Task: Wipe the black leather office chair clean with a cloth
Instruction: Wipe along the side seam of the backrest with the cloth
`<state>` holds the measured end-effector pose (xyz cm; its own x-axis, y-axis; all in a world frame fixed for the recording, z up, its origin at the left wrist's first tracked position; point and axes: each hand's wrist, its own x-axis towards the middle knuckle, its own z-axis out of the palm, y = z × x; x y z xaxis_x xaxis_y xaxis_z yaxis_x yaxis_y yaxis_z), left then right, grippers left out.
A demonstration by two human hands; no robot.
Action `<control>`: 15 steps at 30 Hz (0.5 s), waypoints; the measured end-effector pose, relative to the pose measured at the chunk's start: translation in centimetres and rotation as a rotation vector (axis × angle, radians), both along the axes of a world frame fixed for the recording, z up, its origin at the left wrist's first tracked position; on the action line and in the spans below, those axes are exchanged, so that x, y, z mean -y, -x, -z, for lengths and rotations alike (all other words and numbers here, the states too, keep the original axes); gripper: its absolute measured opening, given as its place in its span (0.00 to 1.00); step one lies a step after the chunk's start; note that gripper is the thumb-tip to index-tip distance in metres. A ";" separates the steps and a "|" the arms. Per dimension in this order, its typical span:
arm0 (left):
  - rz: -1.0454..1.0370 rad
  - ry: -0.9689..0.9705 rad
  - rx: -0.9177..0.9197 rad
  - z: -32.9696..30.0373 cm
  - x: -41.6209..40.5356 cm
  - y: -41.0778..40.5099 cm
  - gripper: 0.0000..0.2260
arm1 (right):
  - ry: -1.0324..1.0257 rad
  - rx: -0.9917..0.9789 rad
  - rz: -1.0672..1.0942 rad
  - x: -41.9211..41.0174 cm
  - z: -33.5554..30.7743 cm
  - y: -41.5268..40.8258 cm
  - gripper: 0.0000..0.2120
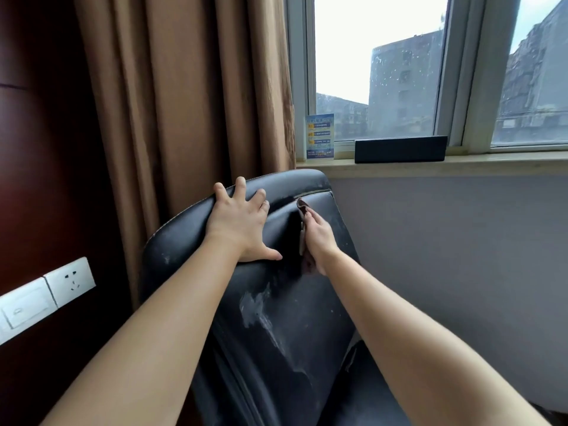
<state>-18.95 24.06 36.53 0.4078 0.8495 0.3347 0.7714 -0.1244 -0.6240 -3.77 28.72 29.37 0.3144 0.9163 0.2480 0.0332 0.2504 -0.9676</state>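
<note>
Fingers spread, our left hand (238, 227) presses the black leather office chair (276, 302) backrest; our right hand (318, 238) pinches a brown cloth (302, 210) against its upper panel.

Brown curtain (184, 96), daylit window (378, 69), pale sill (461, 166), dark wood wall (40, 149), white socket (71, 279)

The office chair (276, 318) is black leather, scuffed with pale grey-white patches and edged in light stitching. The cloth (302, 210) is dark reddish-brown. The curtain (172, 103) is plain tan; the wall panel (46, 149) dark red-brown; the socket plate (69, 279) white.
</note>
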 end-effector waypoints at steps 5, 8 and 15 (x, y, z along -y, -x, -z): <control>-0.013 0.036 0.005 -0.6 2.0 -0.2 0.48 | 0.168 -0.259 -0.077 5.4 2.7 0.4 0.10; -0.026 0.094 -0.009 -0.7 3.5 0.0 0.42 | 0.213 -0.265 -0.082 8.0 3.3 0.5 0.14; 0.027 0.106 0.061 2.9 9.9 0.6 0.32 | 0.181 -0.330 -0.111 13.6 2.7 1.0 0.11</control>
